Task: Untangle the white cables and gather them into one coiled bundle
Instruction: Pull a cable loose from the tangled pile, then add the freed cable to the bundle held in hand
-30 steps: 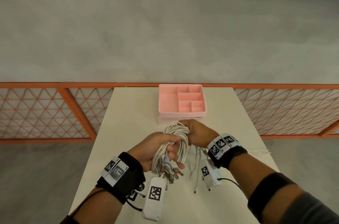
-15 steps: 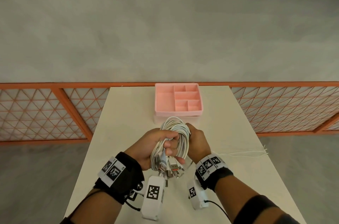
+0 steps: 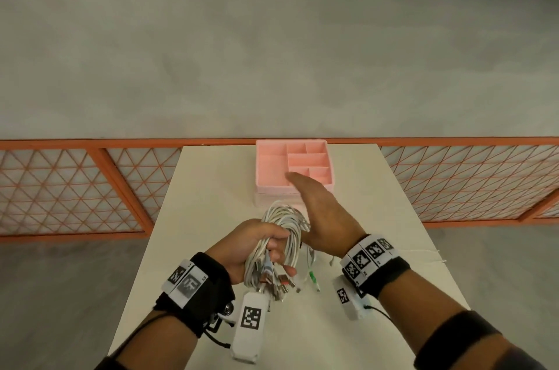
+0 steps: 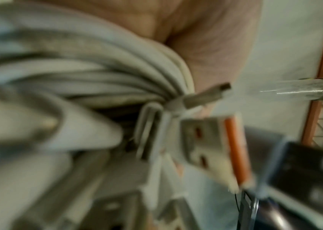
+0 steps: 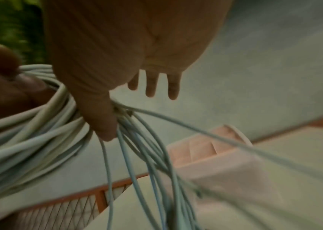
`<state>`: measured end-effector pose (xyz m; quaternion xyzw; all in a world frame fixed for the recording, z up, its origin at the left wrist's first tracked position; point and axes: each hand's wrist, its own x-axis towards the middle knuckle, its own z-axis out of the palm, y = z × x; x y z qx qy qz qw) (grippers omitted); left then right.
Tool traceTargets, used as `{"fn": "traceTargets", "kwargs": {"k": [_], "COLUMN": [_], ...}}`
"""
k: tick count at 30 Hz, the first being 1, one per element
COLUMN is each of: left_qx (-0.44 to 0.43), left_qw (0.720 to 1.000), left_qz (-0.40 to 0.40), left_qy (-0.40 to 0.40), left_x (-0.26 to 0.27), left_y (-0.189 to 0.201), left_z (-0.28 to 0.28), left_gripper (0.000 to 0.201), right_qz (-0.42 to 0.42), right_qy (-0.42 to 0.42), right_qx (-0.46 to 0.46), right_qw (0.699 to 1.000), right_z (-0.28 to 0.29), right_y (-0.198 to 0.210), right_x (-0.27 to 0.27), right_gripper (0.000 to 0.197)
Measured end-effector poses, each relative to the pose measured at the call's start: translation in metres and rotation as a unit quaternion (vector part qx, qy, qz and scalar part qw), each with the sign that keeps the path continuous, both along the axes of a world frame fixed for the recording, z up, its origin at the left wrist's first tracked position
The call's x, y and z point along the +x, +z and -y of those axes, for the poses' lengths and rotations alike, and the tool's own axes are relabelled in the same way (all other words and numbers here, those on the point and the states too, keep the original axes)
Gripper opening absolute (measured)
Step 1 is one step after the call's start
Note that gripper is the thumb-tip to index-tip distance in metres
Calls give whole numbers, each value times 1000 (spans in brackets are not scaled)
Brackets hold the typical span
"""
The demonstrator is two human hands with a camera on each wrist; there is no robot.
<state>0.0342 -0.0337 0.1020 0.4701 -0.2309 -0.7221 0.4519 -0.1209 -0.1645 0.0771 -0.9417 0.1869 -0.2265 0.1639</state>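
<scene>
The left hand [image 3: 257,244] is clenched round the coil of white cables [image 3: 286,226], held above the near middle of the worktop [image 3: 211,188]; the coil's long axis runs from the near edge toward the far edge, its loop end pointing away and its plugs [image 3: 279,282] hanging at the near end below the fist; the cords are smooth, round and rubbery, the plugs flat metal, one with an orange insert [image 4: 235,149]; just to the right of the coil the right hand [image 3: 325,212] is released, fingers straight and pointing toward the pink tray [image 3: 266,154] at the far edge, though in the right wrist view its thumb [image 5: 105,121] seems to bear on some thin loose cords [image 5: 156,163], thinner than those in the coil, that trail down toward the worktop; I judge that these strays, lying right of the coil and nearer the right hand, are what must next be wound in; the tray is matte plastic with square compartments.
</scene>
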Motion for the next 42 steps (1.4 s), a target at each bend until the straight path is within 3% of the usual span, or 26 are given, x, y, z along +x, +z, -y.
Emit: {"fn": "traceTargets", "kwargs": {"k": [3,7,12,16,19,21,24,26,32,34,37,39,42], "left_qx": [4,-24,-36,-43,-38,-41,-54,-64,-103,-108,-110,-122,-135], "left_qw": [1000,1000,997,995,994,995,994,993,993,992,991,990,986], "left_qz": [-11,-3,-63,-75,-92,-88,-97,-103,-60,-63,-73,-74,-92], "left_qy": [2,-9,-25,-45,-36,-29,-17,-14,-10,-9,-7,-6,18], "left_x": [-6,-1,1,2,3,2,0,-1,-12,-13,-14,-16,-16], "left_y": [1,5,12,18,18,17,18,19,14,12,9,9,12], "left_z": [0,-1,-4,-8,-8,-7,-3,-1,5,5,4,2,1], "left_gripper": [10,13,22,34,21,19,15,14,32,33,33,33,22], "right_qz": [-80,-91,-17,-7,-18,-14,24,62,76,119,179,162,140], "right_qy": [104,108,80,83,100,85,13,-57,-198,-193,-136,-120,-103], "right_qx": [-95,74,216,317,355,343,315,324,304,365,493,510,484], "right_qw": [987,987,973,945,929,935,949,942,929,903,840,836,858], "right_z": [2,-5,-7,-9,-9,-9,-9,-12,-29,-34,-43,-42,-41], "right_y": [9,19,9,6,8,5,-8,-16,-34,-35,-25,-25,-28], "right_x": [8,9,5,4,1,1,2,3,10,10,8,6,6], "right_gripper": [76,53,29,29,35,34,21,13,13,12,13,8,14]}}
